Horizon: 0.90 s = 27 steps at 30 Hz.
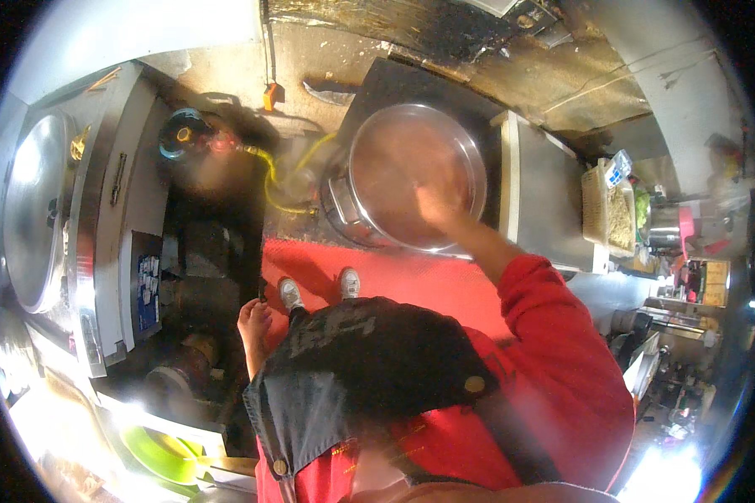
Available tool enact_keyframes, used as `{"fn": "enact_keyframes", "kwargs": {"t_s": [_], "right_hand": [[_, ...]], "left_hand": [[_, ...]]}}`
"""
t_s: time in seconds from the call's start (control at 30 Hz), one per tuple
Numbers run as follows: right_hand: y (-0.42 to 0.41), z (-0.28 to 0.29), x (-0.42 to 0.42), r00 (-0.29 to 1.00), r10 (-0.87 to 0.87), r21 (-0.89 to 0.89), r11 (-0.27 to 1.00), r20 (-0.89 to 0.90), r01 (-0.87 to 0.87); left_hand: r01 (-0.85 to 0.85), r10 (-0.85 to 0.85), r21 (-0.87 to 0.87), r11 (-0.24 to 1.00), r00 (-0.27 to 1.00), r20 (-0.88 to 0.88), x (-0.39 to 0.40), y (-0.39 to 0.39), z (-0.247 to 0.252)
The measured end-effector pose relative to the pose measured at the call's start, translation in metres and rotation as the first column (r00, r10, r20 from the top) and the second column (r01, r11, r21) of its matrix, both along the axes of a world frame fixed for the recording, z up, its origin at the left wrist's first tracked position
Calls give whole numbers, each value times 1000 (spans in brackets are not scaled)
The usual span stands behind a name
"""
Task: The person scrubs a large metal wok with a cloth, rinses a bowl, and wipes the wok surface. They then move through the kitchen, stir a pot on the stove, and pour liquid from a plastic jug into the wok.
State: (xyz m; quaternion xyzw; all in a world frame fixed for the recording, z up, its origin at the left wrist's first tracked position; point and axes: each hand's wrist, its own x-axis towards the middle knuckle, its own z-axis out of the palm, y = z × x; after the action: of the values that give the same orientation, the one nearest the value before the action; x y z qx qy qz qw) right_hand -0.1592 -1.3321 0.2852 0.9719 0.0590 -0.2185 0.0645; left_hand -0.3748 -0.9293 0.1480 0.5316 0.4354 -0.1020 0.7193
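Observation:
A large metal stockpot (pixel 409 236) with a side handle stands on a dark stove top (pixel 377 94). Brownish, steamy contents fill much of what shows inside it. Over the pot's opening reaches my right hand (pixel 439 204), blurred by haze; whether its fingers hold anything cannot be made out. My left hand (pixel 255 316) hangs low beside my body, near the edge of a dark open space under the counter. Its fingers are curled, and what may lie inside them is hidden.
A gas cylinder (pixel 184 133) with a yellow hose (pixel 270 173) stands left of the pot. A large round lid (pixel 34 214) rests on the left counter. A plastic basket (pixel 594 201) sits right of the stove. Lower left is a green bowl (pixel 154 449). Red matting (pixel 415 283) covers the floor.

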Motion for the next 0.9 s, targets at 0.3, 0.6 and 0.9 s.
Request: {"fn": "enact_keyframes", "kwargs": {"t_s": [0.3,0.6,0.9], "right_hand": [[-88,12,-59,958,-147,107,978,-245,178],[27,24,-51,962,131,197,977,-240,-84],[-51,-37,29,809,-5,123,989,588,-83]], "left_hand": [[-19,19,8,1000,999,26,29,6,21],[-115,115,18,993,993,-7,14,10,20],[-100,100,-25,995,995,17,16,-1,21]]}}
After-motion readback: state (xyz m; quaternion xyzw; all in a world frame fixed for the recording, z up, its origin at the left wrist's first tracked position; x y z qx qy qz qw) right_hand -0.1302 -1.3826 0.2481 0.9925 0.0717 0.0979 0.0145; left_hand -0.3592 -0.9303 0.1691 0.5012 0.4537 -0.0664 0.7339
